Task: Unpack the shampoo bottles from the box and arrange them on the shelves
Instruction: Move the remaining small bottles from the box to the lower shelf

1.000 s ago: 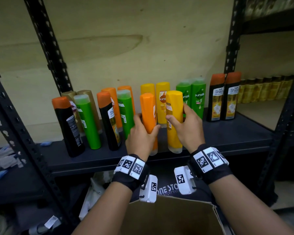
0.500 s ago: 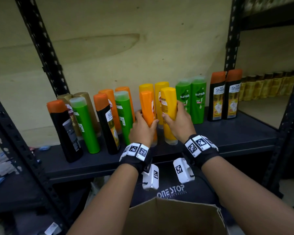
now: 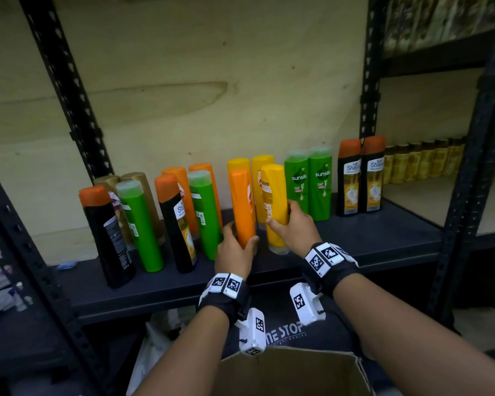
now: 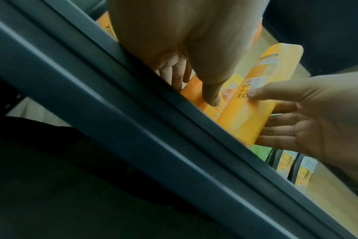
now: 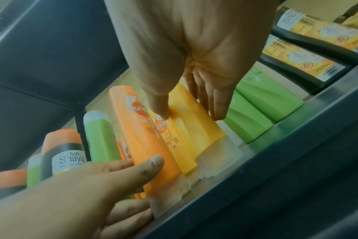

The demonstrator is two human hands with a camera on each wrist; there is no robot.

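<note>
Orange and yellow plastic, glossy and flat-sided: the orange bottle (image 3: 242, 207) in the left hand (image 3: 235, 252) and the yellow bottle (image 3: 275, 207) in the right hand (image 3: 295, 228) now stand deeper on the dark metal shelf (image 3: 355, 241) than a second ago, close in front of the yellow pair at the back. Both are upright, cap down, side by side. The cardboard box (image 3: 292, 372) sits below, flaps open.

From the left wrist, the left thumb presses the orange bottle's (image 4: 196, 95) face, fingers curled behind it; the right hand (image 4: 309, 116) pinches the yellow bottle (image 4: 262, 90) between thumb and spread fingers.

From the right wrist, thumb and straight, close-set fingers clamp the yellow bottle (image 5: 194, 119); its clear cap rests on the shelf edge (image 5: 296, 153). The left hand (image 5: 88, 186) wraps the orange bottle (image 5: 145, 142) low down.
</note>
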